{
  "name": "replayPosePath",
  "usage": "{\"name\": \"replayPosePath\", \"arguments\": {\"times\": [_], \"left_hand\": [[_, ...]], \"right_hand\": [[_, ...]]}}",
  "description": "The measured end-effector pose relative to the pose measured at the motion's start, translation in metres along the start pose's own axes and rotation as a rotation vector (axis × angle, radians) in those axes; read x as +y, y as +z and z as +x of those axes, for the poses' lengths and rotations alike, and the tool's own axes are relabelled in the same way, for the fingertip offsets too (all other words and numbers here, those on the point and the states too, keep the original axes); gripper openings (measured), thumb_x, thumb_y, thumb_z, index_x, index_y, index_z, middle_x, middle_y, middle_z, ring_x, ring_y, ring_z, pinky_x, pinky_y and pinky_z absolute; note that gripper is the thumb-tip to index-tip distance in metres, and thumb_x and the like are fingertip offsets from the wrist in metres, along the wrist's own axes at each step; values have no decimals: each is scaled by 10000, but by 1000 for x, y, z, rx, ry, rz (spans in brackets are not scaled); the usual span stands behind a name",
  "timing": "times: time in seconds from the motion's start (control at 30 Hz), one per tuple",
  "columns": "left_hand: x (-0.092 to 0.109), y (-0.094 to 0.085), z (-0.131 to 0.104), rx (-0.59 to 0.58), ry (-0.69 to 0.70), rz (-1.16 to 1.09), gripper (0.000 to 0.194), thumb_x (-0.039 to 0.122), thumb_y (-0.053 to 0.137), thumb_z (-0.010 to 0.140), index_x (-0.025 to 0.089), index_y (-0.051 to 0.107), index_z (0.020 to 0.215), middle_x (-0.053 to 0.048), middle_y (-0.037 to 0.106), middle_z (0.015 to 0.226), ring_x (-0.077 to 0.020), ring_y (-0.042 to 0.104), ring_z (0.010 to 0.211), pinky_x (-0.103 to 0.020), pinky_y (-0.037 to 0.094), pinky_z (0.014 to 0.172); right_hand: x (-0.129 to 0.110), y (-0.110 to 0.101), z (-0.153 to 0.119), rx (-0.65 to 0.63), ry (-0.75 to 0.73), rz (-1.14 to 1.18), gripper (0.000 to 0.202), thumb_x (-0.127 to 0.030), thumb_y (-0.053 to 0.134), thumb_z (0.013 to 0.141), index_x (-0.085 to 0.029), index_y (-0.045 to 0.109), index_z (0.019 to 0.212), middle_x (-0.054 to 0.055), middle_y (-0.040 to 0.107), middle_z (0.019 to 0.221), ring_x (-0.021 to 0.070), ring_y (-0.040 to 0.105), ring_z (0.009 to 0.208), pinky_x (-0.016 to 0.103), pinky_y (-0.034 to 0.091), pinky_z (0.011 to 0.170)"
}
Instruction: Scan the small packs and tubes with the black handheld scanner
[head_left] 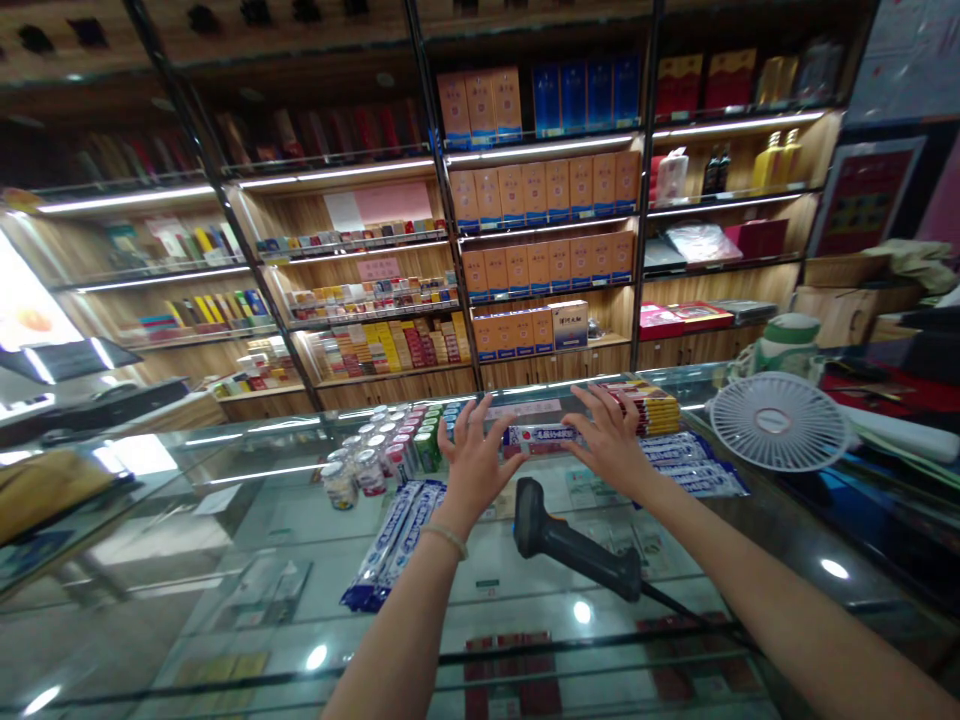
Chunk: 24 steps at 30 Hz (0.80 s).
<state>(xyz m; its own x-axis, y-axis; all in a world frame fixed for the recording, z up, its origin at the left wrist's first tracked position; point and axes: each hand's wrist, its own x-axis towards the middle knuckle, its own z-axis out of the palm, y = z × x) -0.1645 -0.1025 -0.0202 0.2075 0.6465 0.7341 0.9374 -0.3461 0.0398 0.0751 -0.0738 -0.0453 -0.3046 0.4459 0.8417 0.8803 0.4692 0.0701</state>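
A blue-and-white stick candy packet (pixel 541 437) lies crosswise on the glass counter between my hands. My left hand (pixel 472 460), with a band on its wrist, has its fingers spread beside the packet's left end. At the right end, the fingers of my right hand (pixel 611 445) are also apart and overlap the packet; whether they press on it I cannot tell. Similar packets (pixel 405 530) lie below my left wrist, and more packets (pixel 694 465) are right of my right hand. A dark barcode scanner (pixel 574 545) rests on the glass nearer to me, its cable trailing right.
Small cans and jars (pixel 371 470) stand in rows left of my left hand. Yellow-and-red packs (pixel 652 405) are stacked behind my right hand. Farther right are a white fan (pixel 780 422) and a green-white container (pixel 791 340). Shelves with boxes (pixel 536 190) line the wall.
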Motion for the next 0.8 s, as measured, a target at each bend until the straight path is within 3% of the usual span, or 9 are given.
{"name": "replayPosePath", "arguments": {"times": [0.23, 0.4, 0.5, 0.6, 0.8], "left_hand": [[-1, 5, -3, 28, 55, 44, 284, 394, 744, 841, 360, 716, 1121, -49, 451, 1589, -349, 330, 1490, -651, -22, 1222], [-2, 5, -2, 32, 45, 34, 225, 393, 711, 870, 367, 732, 1092, -37, 456, 1588, -344, 343, 1484, -652, -12, 1225], [0, 4, -2, 27, 48, 54, 135, 412, 658, 908, 346, 752, 980, -21, 448, 1594, -339, 339, 1487, -657, -15, 1221], [2, 4, -1, 4, 51, 55, 154, 410, 629, 926, 317, 746, 888, -9, 437, 1603, -334, 328, 1492, -663, -18, 1220], [4, 5, -2, 1, 40, 47, 129, 398, 631, 924, 328, 739, 934, -12, 407, 1622, -331, 311, 1503, -664, -9, 1218]], "right_hand": [[-5, -2, 0, -4, -20, 9, 210, -408, 662, 907, -265, 693, 1058, 96, 510, 1519, 298, 344, 1455, 522, 107, 1220], [-6, -3, 0, -10, -37, 6, 240, -420, 636, 927, -275, 712, 1103, 89, 513, 1524, 306, 368, 1440, 523, 95, 1217], [-5, -4, 0, 2, -44, -2, 185, -389, 603, 954, -292, 732, 1046, 65, 526, 1514, 295, 367, 1440, 530, 95, 1213], [-5, -3, 1, -6, -28, -4, 171, -362, 583, 966, -296, 741, 957, 41, 538, 1505, 288, 360, 1443, 530, 105, 1206], [-6, -4, 2, -21, 12, 5, 200, -374, 555, 983, -290, 726, 922, 45, 538, 1501, 277, 352, 1448, 536, 124, 1195]]}}
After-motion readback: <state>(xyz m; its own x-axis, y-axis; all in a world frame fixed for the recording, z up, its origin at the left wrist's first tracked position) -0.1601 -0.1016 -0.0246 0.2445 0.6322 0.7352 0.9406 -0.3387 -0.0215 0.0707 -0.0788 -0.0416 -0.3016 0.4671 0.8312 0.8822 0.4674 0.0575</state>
